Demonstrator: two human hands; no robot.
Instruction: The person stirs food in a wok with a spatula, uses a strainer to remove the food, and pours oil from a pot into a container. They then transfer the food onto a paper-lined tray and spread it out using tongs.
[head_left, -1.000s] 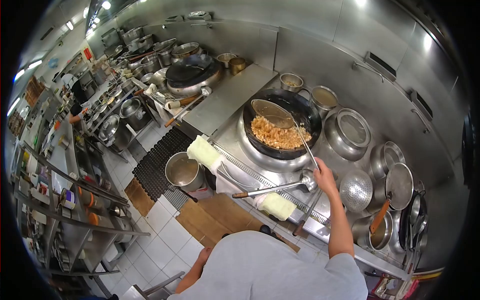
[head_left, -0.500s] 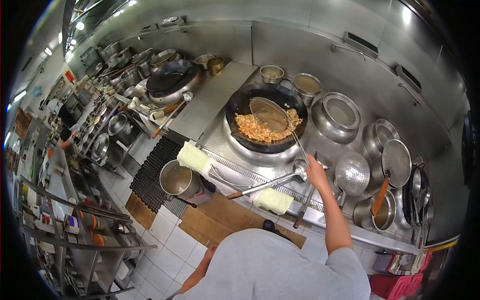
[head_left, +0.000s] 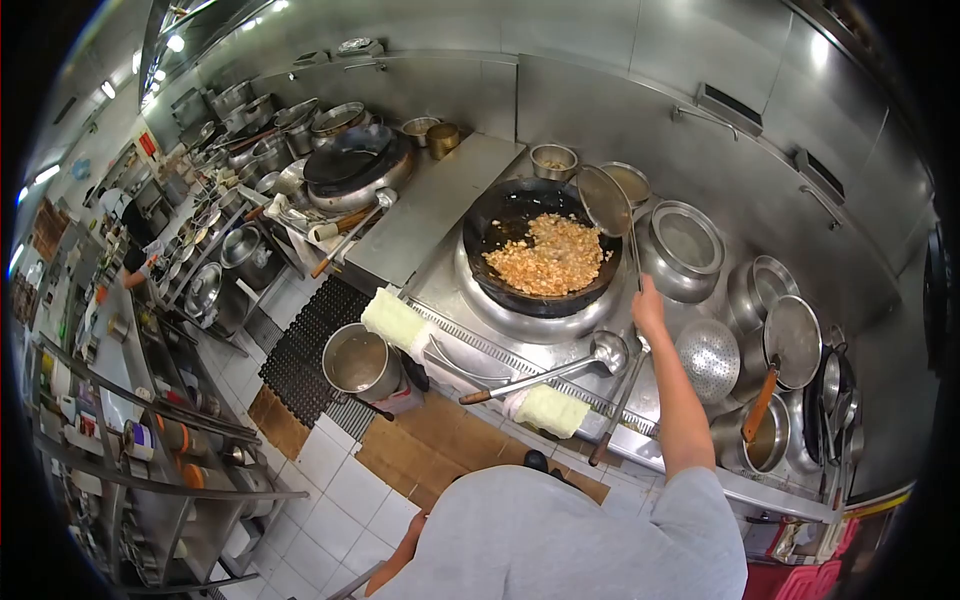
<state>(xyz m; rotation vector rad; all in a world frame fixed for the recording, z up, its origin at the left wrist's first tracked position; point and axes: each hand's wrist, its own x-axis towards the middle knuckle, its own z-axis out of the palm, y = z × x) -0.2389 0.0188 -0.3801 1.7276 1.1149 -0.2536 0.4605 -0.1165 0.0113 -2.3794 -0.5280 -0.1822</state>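
My right hand (head_left: 648, 305) is closed round the handle of a round mesh strainer (head_left: 604, 200). The strainer's head is tilted up at the right rim of a black wok (head_left: 490, 215), in front of a metal pot (head_left: 632, 182). Orange-brown, finely chopped food (head_left: 548, 258) lies spread in the wok. Low beside my body hangs my left hand (head_left: 416, 524), mostly hidden by the grey shirt, so its fingers cannot be made out. A ladle (head_left: 606, 352) with a wooden handle rests on the stove's front edge, left of my right forearm.
Right of the wok stand a lidded pot (head_left: 686, 238), a perforated skimmer (head_left: 708, 360) and a pot with an orange-handled tool (head_left: 762, 405). Folded cloths (head_left: 548, 410) lie on the front edge. A bucket (head_left: 358, 362) stands at the left. Another person (head_left: 125, 215) is far left.
My right hand has moved to the right and up, carrying the strainer off the food to the wok's right rim. The food now sits more fully in view in the wok.
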